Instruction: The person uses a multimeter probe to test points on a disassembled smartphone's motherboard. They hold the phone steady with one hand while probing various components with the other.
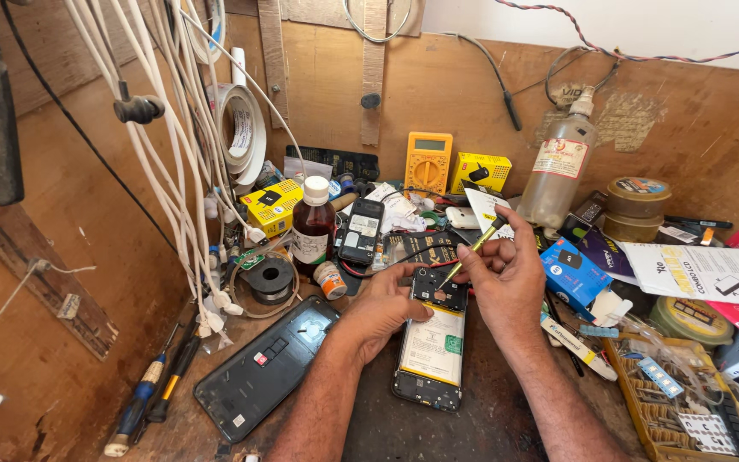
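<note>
Yellow-handled screwdriver (477, 245) pinched in right hand (506, 278), tip down on opened phone (432, 342) lying flat on workbench (489, 428); left hand (382, 308) closed on phone's upper left edge, beside removed dark back cover (267, 368).

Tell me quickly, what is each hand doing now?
Left hand: fingers closed on the top edge of the opened phone, steadying it.
Right hand: fingers closed around a yellow-handled screwdriver, tip at the phone.
</note>
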Demonstrator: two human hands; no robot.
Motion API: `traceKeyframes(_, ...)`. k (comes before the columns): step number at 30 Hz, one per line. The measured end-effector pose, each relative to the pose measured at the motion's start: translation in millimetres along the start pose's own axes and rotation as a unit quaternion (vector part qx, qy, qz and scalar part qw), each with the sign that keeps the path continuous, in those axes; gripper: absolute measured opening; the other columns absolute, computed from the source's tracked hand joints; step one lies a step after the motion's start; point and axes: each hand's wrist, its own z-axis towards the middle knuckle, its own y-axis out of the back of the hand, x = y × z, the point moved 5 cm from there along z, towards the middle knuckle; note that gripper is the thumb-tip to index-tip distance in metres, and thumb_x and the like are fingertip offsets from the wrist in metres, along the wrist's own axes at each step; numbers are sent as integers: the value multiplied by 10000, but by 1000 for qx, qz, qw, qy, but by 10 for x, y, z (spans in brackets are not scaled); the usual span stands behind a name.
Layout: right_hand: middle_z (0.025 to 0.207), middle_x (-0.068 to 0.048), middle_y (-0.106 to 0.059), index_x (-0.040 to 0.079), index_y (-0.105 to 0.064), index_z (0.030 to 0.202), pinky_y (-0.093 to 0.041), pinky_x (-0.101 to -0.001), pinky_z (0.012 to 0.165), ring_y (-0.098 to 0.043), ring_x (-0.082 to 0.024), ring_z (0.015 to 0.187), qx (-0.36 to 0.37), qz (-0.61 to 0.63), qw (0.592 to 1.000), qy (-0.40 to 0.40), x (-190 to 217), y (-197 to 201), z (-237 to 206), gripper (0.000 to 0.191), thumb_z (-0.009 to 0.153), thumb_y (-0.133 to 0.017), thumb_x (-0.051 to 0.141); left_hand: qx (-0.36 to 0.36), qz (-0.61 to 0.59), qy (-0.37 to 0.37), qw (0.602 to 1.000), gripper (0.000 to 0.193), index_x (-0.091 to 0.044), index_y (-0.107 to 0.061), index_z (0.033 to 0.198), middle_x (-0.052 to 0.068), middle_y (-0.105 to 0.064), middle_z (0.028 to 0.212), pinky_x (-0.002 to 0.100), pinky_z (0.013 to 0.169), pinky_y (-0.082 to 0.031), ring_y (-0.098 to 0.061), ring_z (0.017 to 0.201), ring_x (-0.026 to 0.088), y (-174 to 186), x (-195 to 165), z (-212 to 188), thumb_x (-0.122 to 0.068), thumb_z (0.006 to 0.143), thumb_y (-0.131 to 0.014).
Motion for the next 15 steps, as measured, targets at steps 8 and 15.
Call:
traceKeyframes(8,823,-104,-663,13,-364,1491,-614,-273,583,-693,-127,702,5,21,1000,-2,-19,-13,1,665,911,-685,-37,-44,-18,-2,999,473,5,-588,1345,127,-750,1084,323,790,-617,-744,953,185,-15,2,32,-126,901,-682)
traceKeyframes(15,822,-102,-652,17,-358,1497,-630,-278,590,-696,-121,718,12,13,1000,-13,-16,-31,-11,670,914,-682,-43,-71,23,-5,997,468,7,-562,1323,182,-781,999,329,743,-625,-764,892,204,-27,-17,26,-67,885,-709)
